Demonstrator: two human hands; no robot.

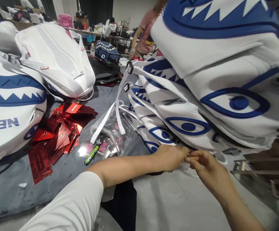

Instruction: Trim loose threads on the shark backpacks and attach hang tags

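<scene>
- Left hand [170, 157] steadies the white shark-face backpack [187, 128]; its grip is hidden.
- Right hand [208, 168] fingers pinched together on the backpack's lower edge; best worked slowly.

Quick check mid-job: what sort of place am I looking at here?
Probably a bag workshop or packing room. White shark-face backpacks are stacked on the grey table, red hang tags lie loose beside them, and another person works at a cluttered bench behind.
</scene>
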